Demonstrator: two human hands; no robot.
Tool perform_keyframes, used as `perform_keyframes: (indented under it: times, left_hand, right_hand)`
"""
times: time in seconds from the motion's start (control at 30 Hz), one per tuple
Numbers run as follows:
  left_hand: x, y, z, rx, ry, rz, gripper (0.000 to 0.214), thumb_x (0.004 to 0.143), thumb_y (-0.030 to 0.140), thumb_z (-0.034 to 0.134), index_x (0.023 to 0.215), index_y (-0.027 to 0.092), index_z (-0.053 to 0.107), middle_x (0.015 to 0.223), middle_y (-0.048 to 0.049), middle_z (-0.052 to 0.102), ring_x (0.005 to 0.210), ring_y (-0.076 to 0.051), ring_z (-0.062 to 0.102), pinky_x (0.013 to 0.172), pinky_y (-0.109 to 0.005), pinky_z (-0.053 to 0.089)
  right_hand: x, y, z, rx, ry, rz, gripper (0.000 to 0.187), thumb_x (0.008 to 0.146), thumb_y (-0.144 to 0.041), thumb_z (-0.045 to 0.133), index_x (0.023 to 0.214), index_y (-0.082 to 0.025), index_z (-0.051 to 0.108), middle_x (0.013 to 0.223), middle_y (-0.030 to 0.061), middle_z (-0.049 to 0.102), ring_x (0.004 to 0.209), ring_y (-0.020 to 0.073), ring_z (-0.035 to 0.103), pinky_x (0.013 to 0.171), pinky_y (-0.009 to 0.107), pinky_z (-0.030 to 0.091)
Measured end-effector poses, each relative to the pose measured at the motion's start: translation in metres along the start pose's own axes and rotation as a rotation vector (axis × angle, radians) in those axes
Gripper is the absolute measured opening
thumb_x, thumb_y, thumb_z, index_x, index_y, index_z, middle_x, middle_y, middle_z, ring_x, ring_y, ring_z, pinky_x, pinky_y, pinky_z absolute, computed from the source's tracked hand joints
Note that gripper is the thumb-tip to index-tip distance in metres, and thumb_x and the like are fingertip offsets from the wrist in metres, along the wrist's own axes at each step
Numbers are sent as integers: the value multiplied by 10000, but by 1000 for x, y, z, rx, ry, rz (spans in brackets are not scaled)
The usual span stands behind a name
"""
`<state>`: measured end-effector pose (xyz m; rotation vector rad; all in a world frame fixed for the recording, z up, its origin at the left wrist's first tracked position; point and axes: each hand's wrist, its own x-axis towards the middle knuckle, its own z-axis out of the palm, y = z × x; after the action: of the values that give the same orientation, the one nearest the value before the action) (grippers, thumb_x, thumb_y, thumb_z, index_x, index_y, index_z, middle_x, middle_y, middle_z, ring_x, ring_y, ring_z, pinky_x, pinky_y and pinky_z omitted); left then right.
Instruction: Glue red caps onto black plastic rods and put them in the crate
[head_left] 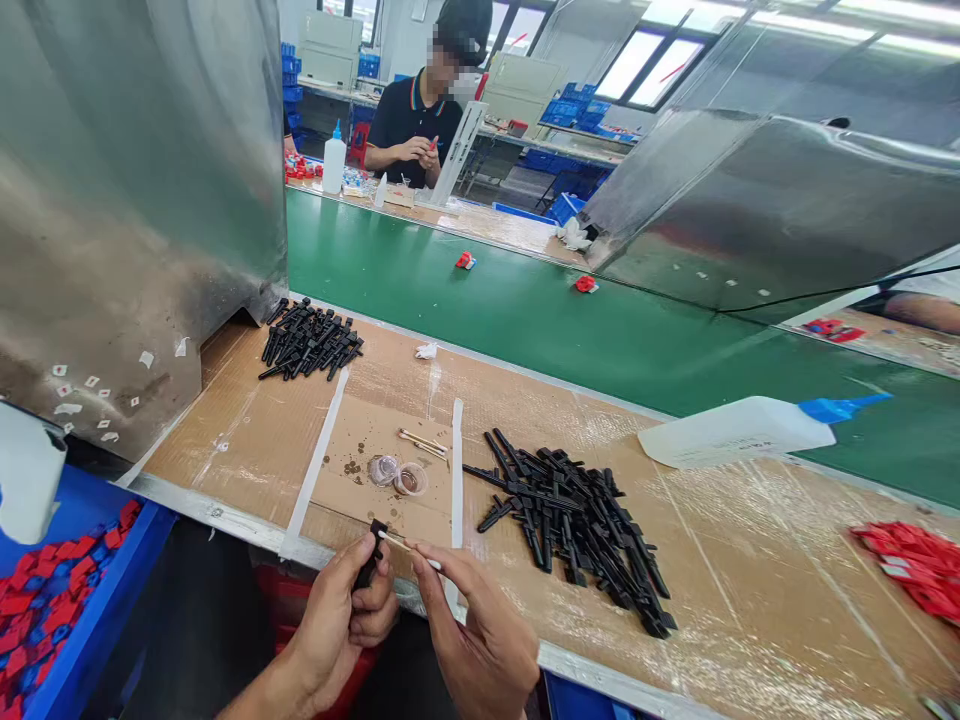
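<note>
In my left hand (349,595) is a small black plastic part (369,565), gripped upright with its wider end showing above the fingers. My right hand (476,625) pinches a cotton swab (395,541), whose white tip meets or nearly meets the top of that part. Just beyond both hands lies a cardboard sheet (352,432) with dark stains. On it stand two small clear cups, one a cup with brown residue (411,480), and a few used swabs (424,442).
Black parts lie in a far-left pile (311,340) and a larger right pile (570,510). A white bottle with blue nozzle (739,432) lies at right, near red pieces (911,565). A blue bin (112,600) stands lower left. Beyond the green belt (525,300), a co-worker (420,130) sits.
</note>
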<state>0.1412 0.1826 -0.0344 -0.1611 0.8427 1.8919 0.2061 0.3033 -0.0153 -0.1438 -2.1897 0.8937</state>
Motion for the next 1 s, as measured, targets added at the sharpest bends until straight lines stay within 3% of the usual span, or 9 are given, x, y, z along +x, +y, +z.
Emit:
perform_keyframes:
  times: [0.3, 0.37, 0.5, 0.63, 0.73, 0.87, 0.93, 1.0]
  left_hand:
    - [2, 0, 0, -12, -7, -2, 361, 896, 526, 513, 819, 174, 484, 521, 118, 183, 413, -36, 84, 418, -194, 70]
    - [2, 0, -1, -36, -14, -8, 361, 892, 526, 525, 821, 174, 485, 524, 117, 190, 413, -33, 90, 417, -187, 74]
    - [0, 3, -4, -109, -56, -37, 360, 862, 518, 588, 823, 174, 487, 531, 117, 201, 412, -26, 97, 407, -168, 85]
    - [-2, 4, -5, -177, -91, -54, 356, 835, 491, 640, 788, 176, 481, 518, 119, 211, 399, -20, 94, 382, -153, 97]
    - [-7, 5, -4, -235, -135, -81, 359, 817, 476, 670, 760, 180, 474, 500, 121, 221, 382, -15, 90, 361, -139, 106]
    - [-18, 9, -1, -329, -267, -162, 338, 823, 435, 672, 729, 182, 469, 470, 123, 229, 350, -15, 77, 331, -127, 111]
    - [-24, 12, 0, -358, -351, -205, 323, 840, 427, 647, 724, 183, 469, 449, 124, 224, 331, -17, 64, 324, -127, 109]
    - [-30, 11, 0, -359, -430, -246, 301, 860, 428, 602, 733, 188, 472, 428, 124, 221, 315, -24, 57, 327, -138, 107]
  right_hand:
    - [-4, 2, 0, -24, 15, -29, 348, 832, 18, 633, 1104, -198, 643, 907, 39, 745, 814, 153, 709, 760, 251, 559]
    - [-7, 6, 1, 4, 33, 41, 289, 840, -26, 650, 1059, -214, 667, 898, 27, 745, 803, 152, 706, 758, 249, 556]
    - [-1, 24, 1, 83, 157, 353, 83, 864, -204, 678, 942, -211, 706, 879, 30, 736, 796, 170, 691, 758, 274, 549]
    - [23, 46, 5, 123, 136, 512, 207, 855, -368, 675, 928, -183, 732, 985, 84, 731, 911, 220, 661, 813, 336, 516]
    - [33, 53, 6, 103, 84, 556, 311, 825, -450, 682, 977, -185, 740, 988, 87, 727, 825, 205, 633, 778, 342, 498]
    - [20, 33, -2, 85, 184, 638, 419, 789, -489, 706, 1091, -199, 720, 985, 82, 725, 806, 198, 632, 807, 345, 502]
    - [4, 17, -4, 272, 97, 718, 387, 795, -505, 695, 1038, -209, 746, 1012, 95, 744, 917, 230, 672, 844, 344, 522]
    - [-13, 1, -1, 528, -81, 810, 380, 789, -516, 703, 1018, -219, 763, 1001, 103, 764, 968, 249, 696, 869, 344, 539]
